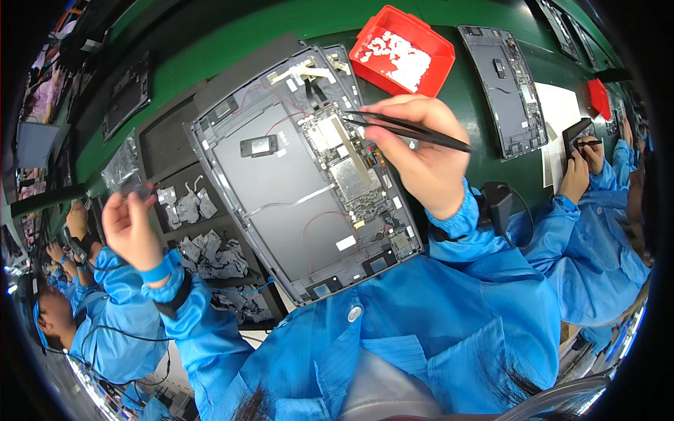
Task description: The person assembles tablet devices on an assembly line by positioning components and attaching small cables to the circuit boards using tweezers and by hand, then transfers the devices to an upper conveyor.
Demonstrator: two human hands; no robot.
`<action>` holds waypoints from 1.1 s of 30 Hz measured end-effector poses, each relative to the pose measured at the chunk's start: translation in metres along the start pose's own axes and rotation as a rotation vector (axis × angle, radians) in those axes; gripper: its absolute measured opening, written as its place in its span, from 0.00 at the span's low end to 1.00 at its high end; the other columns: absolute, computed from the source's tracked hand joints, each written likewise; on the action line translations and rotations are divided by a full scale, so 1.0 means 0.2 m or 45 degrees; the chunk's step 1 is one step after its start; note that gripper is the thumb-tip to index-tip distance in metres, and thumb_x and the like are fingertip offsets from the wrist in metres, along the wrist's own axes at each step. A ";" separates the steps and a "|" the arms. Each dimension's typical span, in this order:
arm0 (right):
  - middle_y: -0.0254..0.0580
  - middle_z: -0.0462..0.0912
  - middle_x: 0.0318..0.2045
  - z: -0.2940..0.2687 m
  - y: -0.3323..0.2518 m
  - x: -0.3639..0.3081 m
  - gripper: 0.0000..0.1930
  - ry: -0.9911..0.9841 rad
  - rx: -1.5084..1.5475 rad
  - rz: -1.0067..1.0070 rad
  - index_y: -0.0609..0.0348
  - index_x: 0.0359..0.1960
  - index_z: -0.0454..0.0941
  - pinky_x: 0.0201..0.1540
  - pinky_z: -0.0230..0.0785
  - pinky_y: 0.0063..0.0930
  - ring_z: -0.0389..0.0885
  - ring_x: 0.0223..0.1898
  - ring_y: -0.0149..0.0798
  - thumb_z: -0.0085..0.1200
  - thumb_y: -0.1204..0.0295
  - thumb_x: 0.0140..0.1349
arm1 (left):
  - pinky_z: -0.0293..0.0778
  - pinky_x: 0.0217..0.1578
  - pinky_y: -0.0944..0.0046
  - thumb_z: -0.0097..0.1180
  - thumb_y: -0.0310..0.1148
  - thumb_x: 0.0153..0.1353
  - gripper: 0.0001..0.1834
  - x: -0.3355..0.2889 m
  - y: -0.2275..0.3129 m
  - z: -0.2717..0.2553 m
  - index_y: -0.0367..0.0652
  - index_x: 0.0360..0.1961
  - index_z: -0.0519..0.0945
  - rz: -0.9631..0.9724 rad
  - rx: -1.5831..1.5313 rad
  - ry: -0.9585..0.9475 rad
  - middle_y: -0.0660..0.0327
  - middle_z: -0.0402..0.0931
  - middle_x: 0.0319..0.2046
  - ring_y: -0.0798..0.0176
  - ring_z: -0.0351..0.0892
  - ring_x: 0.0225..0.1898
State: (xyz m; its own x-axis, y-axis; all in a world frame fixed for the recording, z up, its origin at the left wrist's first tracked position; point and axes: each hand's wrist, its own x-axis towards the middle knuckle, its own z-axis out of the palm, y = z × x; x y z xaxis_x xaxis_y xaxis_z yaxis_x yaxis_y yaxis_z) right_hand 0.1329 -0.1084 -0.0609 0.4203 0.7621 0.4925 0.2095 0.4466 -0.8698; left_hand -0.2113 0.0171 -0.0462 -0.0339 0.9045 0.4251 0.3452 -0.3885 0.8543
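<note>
Head view: grey open device (242,175) lies tilted in front of the person, on the green table (330,17). Smooth matte panel, flat silvery ribbon cable (291,201), thin red wires, circuit board (354,179) with metal shields down the right side, black module (259,146) on the panel.

Right hand (425,151): thumb and fingers closed on slim, pointed black tweezers (439,138); tips slightly apart over the board's upper end, contact can't be told. Left hand (132,228): fingertips pinched on a small dark piece (137,189), blurred, left of the device near a crinkly clear bag (121,165).

Black compartment tray (167,133) holds crumpled grey scraps (214,256). Glossy red plastic bin (441,67), white bits (400,59) inside. Second grey device (500,105) farther right.

White rectangular sticker (345,243) low on the panel; small panel print too tiny to read.
</note>
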 end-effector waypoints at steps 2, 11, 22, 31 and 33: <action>0.42 0.78 0.31 0.02 0.04 0.01 0.12 0.010 -0.022 -0.022 0.67 0.31 0.76 0.34 0.72 0.23 0.78 0.33 0.33 0.63 0.82 0.43 | 0.79 0.31 0.69 0.47 0.21 0.59 0.08 0.03 0.14 0.02 0.30 0.40 0.70 -0.088 -0.287 -0.104 0.50 0.76 0.35 0.56 0.80 0.35; 0.47 0.79 0.27 0.02 0.08 0.01 0.12 0.007 -0.271 -0.328 0.67 0.27 0.74 0.31 0.71 0.28 0.79 0.30 0.44 0.63 0.83 0.40 | 0.62 0.20 0.76 0.55 0.41 0.52 0.18 0.09 0.52 0.53 0.33 0.32 0.69 -0.514 -0.707 -1.089 0.57 0.68 0.26 0.66 0.65 0.27; 0.54 0.78 0.32 0.01 0.00 0.00 0.10 0.251 0.535 0.325 0.71 0.32 0.67 0.38 0.74 0.27 0.79 0.36 0.37 0.57 0.86 0.50 | 0.78 0.34 0.72 0.54 0.21 0.55 0.13 0.03 0.62 0.86 0.38 0.42 0.70 -0.663 -0.654 -0.922 0.58 0.77 0.34 0.61 0.80 0.37; 0.55 0.79 0.31 0.01 -0.01 0.02 0.07 0.318 0.821 0.638 0.72 0.30 0.69 0.36 0.76 0.27 0.81 0.32 0.38 0.55 0.84 0.53 | 0.78 0.36 0.70 0.53 0.21 0.55 0.12 -0.01 0.58 0.89 0.37 0.42 0.70 -0.603 -0.708 -0.860 0.58 0.76 0.35 0.58 0.79 0.39; 0.55 0.79 0.31 0.00 -0.01 0.02 0.07 0.329 0.838 0.653 0.72 0.30 0.69 0.35 0.77 0.27 0.81 0.31 0.38 0.54 0.83 0.53 | 0.78 0.36 0.70 0.54 0.21 0.55 0.12 -0.01 0.58 0.89 0.37 0.41 0.70 -0.592 -0.705 -0.844 0.58 0.76 0.35 0.58 0.79 0.39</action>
State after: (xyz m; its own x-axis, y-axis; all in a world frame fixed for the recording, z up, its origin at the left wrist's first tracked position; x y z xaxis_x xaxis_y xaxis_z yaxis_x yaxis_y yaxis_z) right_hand 0.1340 -0.1054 -0.0577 0.5265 0.8489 -0.0465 -0.5794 0.3182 -0.7504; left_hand -0.0034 0.0014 -0.0014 0.5369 0.8378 -0.0990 -0.0641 0.1575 0.9854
